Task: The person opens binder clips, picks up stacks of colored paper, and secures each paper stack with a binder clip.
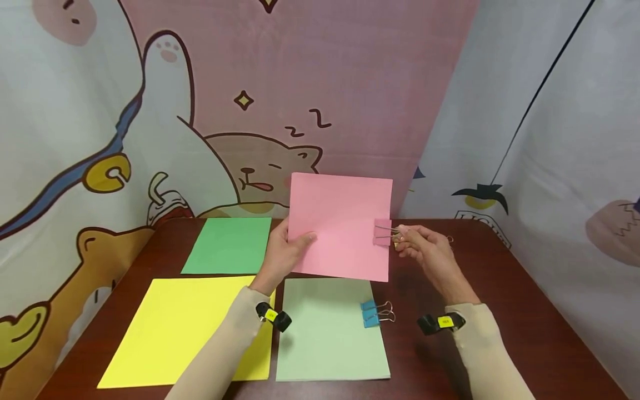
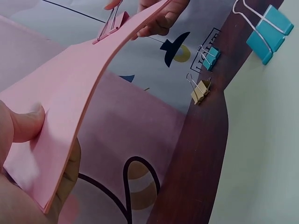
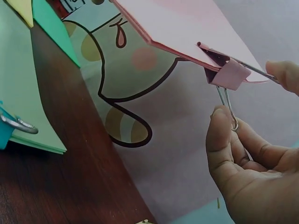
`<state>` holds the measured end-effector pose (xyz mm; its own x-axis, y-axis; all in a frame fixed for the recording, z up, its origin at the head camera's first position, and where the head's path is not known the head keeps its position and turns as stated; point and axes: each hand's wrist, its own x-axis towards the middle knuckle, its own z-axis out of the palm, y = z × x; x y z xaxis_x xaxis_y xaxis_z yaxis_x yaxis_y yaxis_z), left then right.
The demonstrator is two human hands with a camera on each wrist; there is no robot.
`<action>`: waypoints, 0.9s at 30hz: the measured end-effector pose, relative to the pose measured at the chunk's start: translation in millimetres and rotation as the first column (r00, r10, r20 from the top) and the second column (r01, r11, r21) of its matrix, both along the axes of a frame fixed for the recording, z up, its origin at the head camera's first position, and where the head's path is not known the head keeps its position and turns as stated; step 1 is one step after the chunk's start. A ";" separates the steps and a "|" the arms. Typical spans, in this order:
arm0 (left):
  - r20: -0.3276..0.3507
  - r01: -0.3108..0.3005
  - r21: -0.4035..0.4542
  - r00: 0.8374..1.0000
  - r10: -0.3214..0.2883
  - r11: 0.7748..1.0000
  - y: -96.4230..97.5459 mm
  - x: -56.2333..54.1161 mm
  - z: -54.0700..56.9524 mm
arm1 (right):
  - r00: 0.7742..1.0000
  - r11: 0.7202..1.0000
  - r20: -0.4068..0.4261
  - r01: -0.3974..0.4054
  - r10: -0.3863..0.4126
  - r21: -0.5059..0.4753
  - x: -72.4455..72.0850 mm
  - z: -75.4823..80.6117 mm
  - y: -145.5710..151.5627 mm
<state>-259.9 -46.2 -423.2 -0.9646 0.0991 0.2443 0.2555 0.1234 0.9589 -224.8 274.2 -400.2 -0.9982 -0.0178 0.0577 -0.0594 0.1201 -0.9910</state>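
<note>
While left hand (image 1: 282, 253) holds pink paper (image 1: 340, 222) (raised), right hand (image 1: 425, 253) pinches clip (image 1: 382, 232).

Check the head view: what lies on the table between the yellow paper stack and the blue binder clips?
Only the pale green paper stack lies between the yellow paper stack and the blue binder clips, which are clipped to its right edge; the left forearm crosses above.

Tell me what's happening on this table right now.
A person holds a pink paper stack up above the table. The left hand grips its left edge, and the right hand pinches the wire handles of a pink clip sitting on the right edge. Below lie a green stack, a yellow stack and a pale green stack that already carries two blue clips. Two spare clips lie farther back.
</note>
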 end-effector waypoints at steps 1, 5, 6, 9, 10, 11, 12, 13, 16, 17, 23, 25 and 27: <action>0.008 -0.005 -0.002 1.000 0.005 1.000 0.0 -0.2 -0.4 | 1.000 1.000 0.007 0.007 -0.007 0.010 -0.5 -0.7 -0.2; 0.049 -0.026 -0.013 0.998 0.027 1.000 -0.8 -0.2 -1.4 | 0.999 0.999 0.036 0.025 -0.027 0.036 -2.1 -4.6 -1.0; 0.058 -0.030 -0.013 0.998 0.031 0.999 -1.2 -0.3 -1.7 | 0.999 0.998 0.044 0.029 -0.031 0.048 -2.2 -5.8 -1.0; 0.083 -0.034 -0.012 0.996 0.035 0.999 -2.5 -0.9 -2.0 | 0.998 0.997 0.058 0.029 -0.033 0.075 -2.4 -8.4 -1.4; 0.090 -0.035 -0.014 0.995 0.037 0.999 -3.0 -1.1 -2.1 | 0.998 0.996 0.057 0.028 -0.033 0.085 -2.6 -8.9 -1.4; 0.096 -0.037 -0.015 0.995 0.039 0.999 -3.4 -1.2 -2.0 | 0.998 0.995 0.054 0.026 -0.031 0.094 -2.6 -9.1 -1.7; 0.100 -0.035 -0.015 0.994 0.036 0.999 -3.7 -1.5 -1.8 | 0.998 0.995 0.052 0.026 -0.031 0.099 -2.7 -9.2 -1.9; 0.101 -0.033 -0.014 0.994 0.034 0.999 -3.9 -1.9 -1.4 | 0.998 0.994 0.048 0.025 -0.031 0.108 -2.8 -9.0 -2.1; 0.103 -0.025 -0.007 0.994 0.026 1.000 -4.0 -3.6 -0.8 | 0.998 0.990 0.041 0.032 -0.038 0.141 -3.0 -7.5 -2.1; 0.105 -0.024 -0.003 0.994 0.025 1.000 -3.8 -4.2 -0.7 | 0.998 0.988 0.041 0.035 -0.042 0.150 -3.1 -7.0 -2.1; 0.150 -0.064 0.007 0.987 0.062 0.998 -4.5 -5.0 -0.1 | 0.998 0.982 0.043 0.035 -0.044 0.184 -6.2 -5.7 -2.4; 0.161 -0.069 0.006 0.985 0.067 0.998 -5.2 -4.5 0.5 | 0.998 0.981 0.041 0.034 -0.043 0.191 -6.5 -5.6 -2.8; 0.173 -0.065 0.005 0.983 0.063 0.998 -6.3 -4.4 1.2 | 0.998 0.980 0.040 0.037 -0.046 0.198 -6.2 -5.4 -3.3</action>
